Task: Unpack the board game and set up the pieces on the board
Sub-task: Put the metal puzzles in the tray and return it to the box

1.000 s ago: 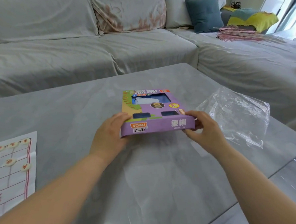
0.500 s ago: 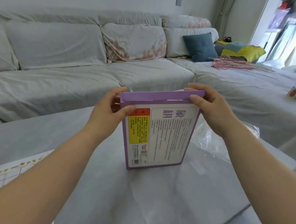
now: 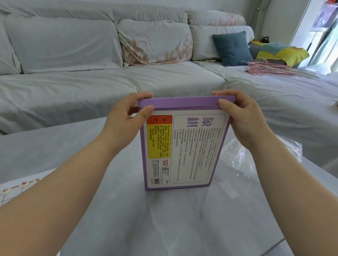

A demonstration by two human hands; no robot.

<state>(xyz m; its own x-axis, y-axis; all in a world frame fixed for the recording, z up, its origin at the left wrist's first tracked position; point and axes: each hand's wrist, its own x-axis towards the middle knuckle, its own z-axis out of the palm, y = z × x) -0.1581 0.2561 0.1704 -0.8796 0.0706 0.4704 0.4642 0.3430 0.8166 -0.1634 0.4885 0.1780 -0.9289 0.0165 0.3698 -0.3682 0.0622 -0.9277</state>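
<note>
Sofa (image 3: 82, 89): grey cover, runs behind the game box and round to its right.
Bench (image 3: 170, 226): grey top, under the game box.
Game box (image 3: 185, 146): purple, held upright, printed back facing the camera. Whether its lower edge touches the bench: cannot tell.
Plastic bag (image 3: 239, 159): clear, crumpled, just right of the game box.
Board sheet (image 3: 11, 192): far left of the game box, partly hidden by the forearm; round pieces (image 3: 4, 191) on it.
Left hand (image 3: 124, 118): fingers curled over the game box's top left corner, thumb on the back.
Right hand (image 3: 240, 115): same grip, top right corner.
</note>
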